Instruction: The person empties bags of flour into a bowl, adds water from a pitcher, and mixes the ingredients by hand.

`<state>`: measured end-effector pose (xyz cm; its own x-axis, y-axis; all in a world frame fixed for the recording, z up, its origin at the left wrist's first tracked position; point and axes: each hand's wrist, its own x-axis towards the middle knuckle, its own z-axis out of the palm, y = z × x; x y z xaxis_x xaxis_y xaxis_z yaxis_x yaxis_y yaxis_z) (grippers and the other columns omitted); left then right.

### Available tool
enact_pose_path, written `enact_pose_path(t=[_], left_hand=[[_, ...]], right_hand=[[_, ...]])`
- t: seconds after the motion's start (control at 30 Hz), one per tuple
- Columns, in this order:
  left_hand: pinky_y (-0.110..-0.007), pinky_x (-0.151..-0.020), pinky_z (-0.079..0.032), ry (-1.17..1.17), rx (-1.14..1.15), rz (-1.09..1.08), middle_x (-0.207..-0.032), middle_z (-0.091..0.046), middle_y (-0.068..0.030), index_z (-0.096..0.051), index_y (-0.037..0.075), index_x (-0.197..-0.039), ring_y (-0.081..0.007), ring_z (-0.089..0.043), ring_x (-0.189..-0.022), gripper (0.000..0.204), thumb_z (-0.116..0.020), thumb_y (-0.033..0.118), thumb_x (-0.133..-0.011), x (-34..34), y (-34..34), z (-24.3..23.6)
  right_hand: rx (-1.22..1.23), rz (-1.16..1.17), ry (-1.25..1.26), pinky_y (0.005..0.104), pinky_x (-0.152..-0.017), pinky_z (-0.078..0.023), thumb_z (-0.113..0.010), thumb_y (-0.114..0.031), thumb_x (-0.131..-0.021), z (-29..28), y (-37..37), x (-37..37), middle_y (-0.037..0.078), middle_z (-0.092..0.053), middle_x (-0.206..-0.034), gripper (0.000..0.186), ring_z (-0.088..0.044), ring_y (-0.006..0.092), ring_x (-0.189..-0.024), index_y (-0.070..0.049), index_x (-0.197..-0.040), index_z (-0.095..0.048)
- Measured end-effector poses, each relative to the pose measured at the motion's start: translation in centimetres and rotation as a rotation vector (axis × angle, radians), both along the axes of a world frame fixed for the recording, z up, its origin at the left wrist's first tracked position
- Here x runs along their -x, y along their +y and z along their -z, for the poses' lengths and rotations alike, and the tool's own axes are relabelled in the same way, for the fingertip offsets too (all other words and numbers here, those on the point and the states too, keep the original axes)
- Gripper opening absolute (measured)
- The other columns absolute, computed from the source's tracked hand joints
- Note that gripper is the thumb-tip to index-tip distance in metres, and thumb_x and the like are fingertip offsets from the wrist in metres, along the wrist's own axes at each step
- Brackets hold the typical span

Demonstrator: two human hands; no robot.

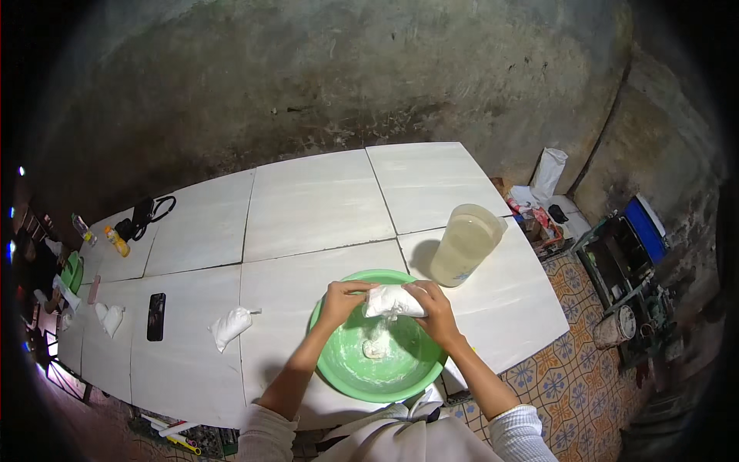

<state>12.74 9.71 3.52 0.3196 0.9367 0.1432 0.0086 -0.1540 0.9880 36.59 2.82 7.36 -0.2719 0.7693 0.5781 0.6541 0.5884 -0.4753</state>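
A plastic bag of white powder [394,301] is held tilted above a green basin [419,362]. My left hand [343,302] grips the bag's left end, with thumb and fingers closed at its edge. Around the right end, my right hand [433,309] has its fingers wrapped. Powder falls from the bag's underside onto a small white heap [376,348] on the basin floor. More powder is smeared over the basin's inner wall. Behind the basin and to its right stands a translucent pitcher [467,246] of cloudy liquid.
On the white tiled table [315,208] lie another powder bag [232,329], a black phone [156,316] and a further white bag [110,318]. A yellow-orange bottle [117,242] and a black strapped item [143,218] are far left. A paint-stained bucket [614,327] stands right.
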Motion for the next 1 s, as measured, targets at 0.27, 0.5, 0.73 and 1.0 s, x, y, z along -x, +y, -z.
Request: enact_pose_path(t=[0.27,0.5,0.73,1.0], left_hand=[[-0.029,-0.088,-0.053,-0.045,-0.035,-0.075,-0.105,-0.072,-0.0143,-0.073,0.0,-0.106,-0.0187,-0.067,-0.097,0.028,-0.062,-0.009,-0.082,-0.9,-0.2,0.5],[-0.036,-0.112,-0.037,-0.405,0.043,0.24,-0.149,-0.042,-0.0157,-0.051,0.003,-0.138,-0.0234,-0.045,-0.133,0.064,-0.072,-0.007,-0.079,-1.8,-1.4,0.9],[-0.039,-0.108,-0.042,-0.6,0.234,0.242,-0.149,-0.041,-0.0178,-0.068,-0.002,-0.114,-0.0277,-0.046,-0.132,0.028,-0.068,-0.001,-0.086,-1.4,-1.8,1.4],[-0.035,-0.101,-0.047,-0.522,0.167,0.19,-0.14,-0.053,-0.0168,-0.07,-0.004,-0.108,-0.0242,-0.056,-0.121,0.02,-0.066,0.003,-0.089,-0.9,-1.5,1.3]], right_hand=[[0.002,-0.012,-0.039,0.0419,-0.088,-0.051,-0.075,0.01,-0.054,-0.3,-0.3,0.0,0.015,-0.058,-0.115,0.078,-0.058,0.0348,-0.107,-0.012,-0.128,-0.058],[0.012,0.085,0.122,0.0412,-0.088,-0.05,-0.079,0.004,-0.061,0.0,-0.8,0.1,0.015,-0.06,-0.113,0.066,-0.059,0.0349,-0.107,-0.01,-0.123,-0.061],[0.007,0.106,0.12,0.0415,-0.089,-0.05,-0.08,0.003,-0.057,-0.2,-1.4,0.0,0.016,-0.06,-0.113,0.068,-0.058,0.0353,-0.107,-0.01,-0.122,-0.062],[0.043,0.087,0.155,0.0416,-0.088,-0.05,-0.082,-0.002,-0.06,0.0,-1.4,0.4,0.015,-0.06,-0.113,0.065,-0.059,0.0347,-0.106,-0.009,-0.122,-0.062]])
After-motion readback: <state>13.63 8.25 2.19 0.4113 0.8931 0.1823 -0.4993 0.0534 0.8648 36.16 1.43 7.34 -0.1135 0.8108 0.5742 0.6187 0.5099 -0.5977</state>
